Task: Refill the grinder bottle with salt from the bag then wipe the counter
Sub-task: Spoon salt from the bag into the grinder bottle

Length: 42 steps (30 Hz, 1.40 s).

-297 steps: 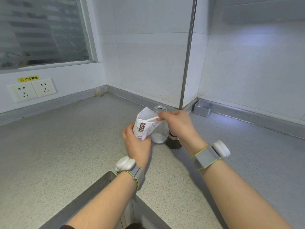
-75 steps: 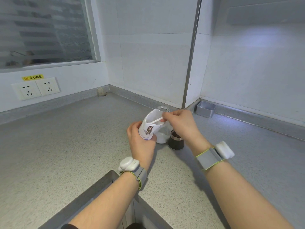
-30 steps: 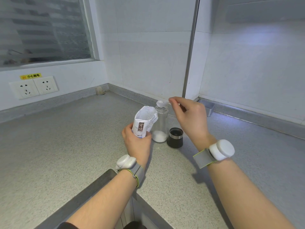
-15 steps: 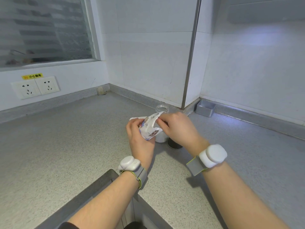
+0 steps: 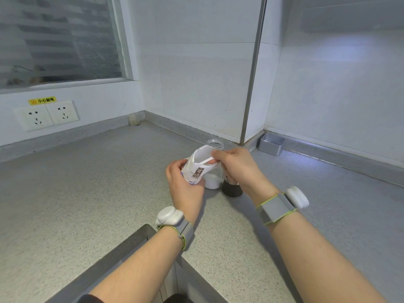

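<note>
Right grip (image 5: 238, 169) dips its pinched spoon (image 5: 206, 161) back into the bag (image 5: 195, 169), clasped by the left grip (image 5: 183, 189): another scoop coming.

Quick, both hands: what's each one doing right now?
Left hand: grips the salt bag.
Right hand: pinches a small white spoon inside the bag.
</note>
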Motion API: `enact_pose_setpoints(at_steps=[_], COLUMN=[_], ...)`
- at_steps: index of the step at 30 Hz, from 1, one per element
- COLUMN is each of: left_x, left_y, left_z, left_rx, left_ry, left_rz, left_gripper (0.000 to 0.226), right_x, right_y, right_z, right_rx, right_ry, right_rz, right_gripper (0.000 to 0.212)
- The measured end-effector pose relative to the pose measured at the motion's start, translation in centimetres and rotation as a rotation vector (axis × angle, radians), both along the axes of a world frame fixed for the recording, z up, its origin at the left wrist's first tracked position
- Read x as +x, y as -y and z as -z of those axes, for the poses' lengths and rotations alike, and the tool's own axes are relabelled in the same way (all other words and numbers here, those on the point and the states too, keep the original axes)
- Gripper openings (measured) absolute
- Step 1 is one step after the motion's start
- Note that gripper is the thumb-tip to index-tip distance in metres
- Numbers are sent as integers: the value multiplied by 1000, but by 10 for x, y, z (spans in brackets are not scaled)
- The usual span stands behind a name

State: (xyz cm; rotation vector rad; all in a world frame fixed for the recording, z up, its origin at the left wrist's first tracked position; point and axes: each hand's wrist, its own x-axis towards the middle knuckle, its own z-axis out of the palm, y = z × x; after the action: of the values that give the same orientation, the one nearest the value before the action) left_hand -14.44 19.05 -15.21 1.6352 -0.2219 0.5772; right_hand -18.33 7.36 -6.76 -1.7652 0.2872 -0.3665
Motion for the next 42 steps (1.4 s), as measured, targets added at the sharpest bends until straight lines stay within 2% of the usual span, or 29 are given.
enact_pose_setpoints(at_steps=[4,16,21,24,27,30,33,39,42], left_x=[4,5,7,7,7,6,6,4,5], left_y=[-1,-1,1,1,0,0,0,0,-1], left_z=[1,2,3,4,3,2,2,1,1], left_rx=[-24,-57,-51,-44,-48,-53,-57,-59,-58], left_ry=[-131,-212,-215,-215,-208,-217,-225,-226,-221], left_rz=[-57,-81,-104,-114,-109,-102,-95,-94,-98], left_gripper=[50,50,46,47,48,49,50,50,51], right_x=[-1,-4,-6,-6,-4,-3,-2,-11,-15], right_y=[5,25,33,33,29,26,23,15,16], right_z=[-3,-14,-15,-13,-11,-10,-8,-11,-15], right_rx=[111,360,404,357,214,-37,-325,-903,-1082], right_ry=[33,70,123,146,180,222,327,538,631], right_rz=[59,158,244,295,335,396,427,417,327], right_gripper=[24,22,21,22,24,29,46,19,13])
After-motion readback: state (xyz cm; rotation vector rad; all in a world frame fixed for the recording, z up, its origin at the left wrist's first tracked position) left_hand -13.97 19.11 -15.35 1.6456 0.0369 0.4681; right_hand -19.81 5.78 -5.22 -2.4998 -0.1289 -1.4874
